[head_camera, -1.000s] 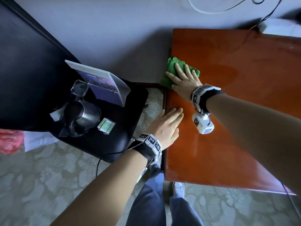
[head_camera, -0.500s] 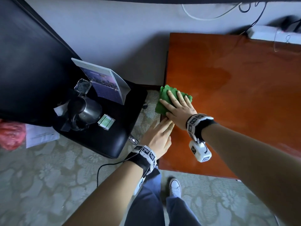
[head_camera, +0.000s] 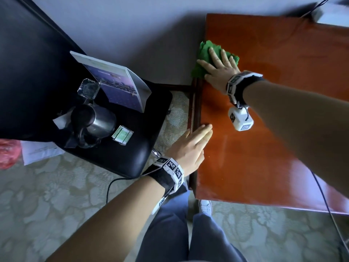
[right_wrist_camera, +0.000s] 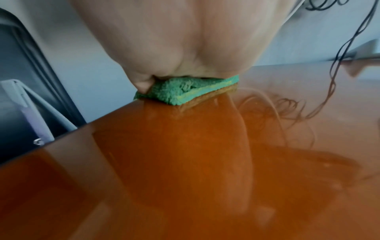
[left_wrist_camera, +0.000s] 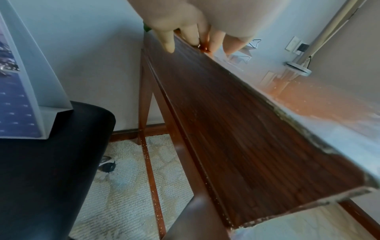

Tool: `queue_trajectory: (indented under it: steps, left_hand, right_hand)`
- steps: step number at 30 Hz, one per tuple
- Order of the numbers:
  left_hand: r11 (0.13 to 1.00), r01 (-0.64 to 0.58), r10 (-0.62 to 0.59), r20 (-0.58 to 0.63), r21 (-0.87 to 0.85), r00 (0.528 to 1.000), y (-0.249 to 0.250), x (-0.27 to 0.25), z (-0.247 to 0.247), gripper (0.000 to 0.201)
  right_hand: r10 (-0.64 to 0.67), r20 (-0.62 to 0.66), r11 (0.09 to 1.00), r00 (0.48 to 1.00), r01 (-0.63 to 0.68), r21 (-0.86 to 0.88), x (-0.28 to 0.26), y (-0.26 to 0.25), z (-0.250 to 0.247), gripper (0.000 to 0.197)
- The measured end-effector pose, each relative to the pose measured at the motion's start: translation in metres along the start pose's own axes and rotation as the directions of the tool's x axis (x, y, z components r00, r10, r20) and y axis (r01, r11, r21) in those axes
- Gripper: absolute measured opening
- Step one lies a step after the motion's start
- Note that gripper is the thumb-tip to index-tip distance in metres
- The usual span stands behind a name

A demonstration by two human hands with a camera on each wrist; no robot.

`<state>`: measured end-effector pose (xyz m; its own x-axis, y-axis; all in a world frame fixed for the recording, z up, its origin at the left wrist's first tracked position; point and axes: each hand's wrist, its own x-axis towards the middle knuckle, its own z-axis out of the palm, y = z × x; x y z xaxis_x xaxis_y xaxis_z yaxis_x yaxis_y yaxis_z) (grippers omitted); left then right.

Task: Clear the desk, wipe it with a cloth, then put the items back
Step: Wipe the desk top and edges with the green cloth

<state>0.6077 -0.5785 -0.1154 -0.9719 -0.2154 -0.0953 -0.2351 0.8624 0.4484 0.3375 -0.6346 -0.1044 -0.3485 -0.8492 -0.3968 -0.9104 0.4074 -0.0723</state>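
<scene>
Head view, nearest: person's legs in blue trousers and a white shoe (head_camera: 205,206) on the patterned carpet (head_camera: 47,205). Left hand (head_camera: 190,148) lies flat on the left edge of the desk (head_camera: 264,148), fingers straight and pressed together, holding nothing. Left wrist view adds what the head view lacks: the fingertips (left_wrist_camera: 169,46) reach over the desk's dark side edge, and the desk leg and rails show below it.

Left of the desk, a black chair seat (head_camera: 120,157) carries a steel kettle (head_camera: 94,121), a small green-and-white packet (head_camera: 122,136) just beside it, a clear glass piece (head_camera: 88,89) and a standing tent-fold calendar (head_camera: 115,84).

Farther: right hand (head_camera: 219,67) presses flat on the green cloth (head_camera: 205,52), fingers straight and slightly spread, at the far left corner of the desk, cloth overhanging the edge. Right wrist view shows the underside: cloth (right_wrist_camera: 185,91) folded, sandwiched between palm and glossy top, thumb tip at its left end, black cables (right_wrist_camera: 339,56) beyond.

Far right corner, blurred: a white object, cannot tell what.
</scene>
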Motion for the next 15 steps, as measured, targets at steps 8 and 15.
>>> queue_trajectory:
  steps: [8, 15]
  left_hand:
    - [0.953, 0.215, -0.247, -0.134, -0.216, 0.96, 0.003, -0.042, -0.018, 0.051]
    - [0.903, 0.424, -0.428, -0.055, -0.074, 0.902, 0.029, -0.106, -0.011, 0.054]
  right_hand:
    - [-0.077, 0.011, 0.996, 0.997, 0.078, -0.052, -0.117, -0.036, 0.045, 0.06]
    - [-0.096, -0.001, 0.995, 0.995, 0.096, 0.003, -0.251, -0.086, 0.111, 0.06]
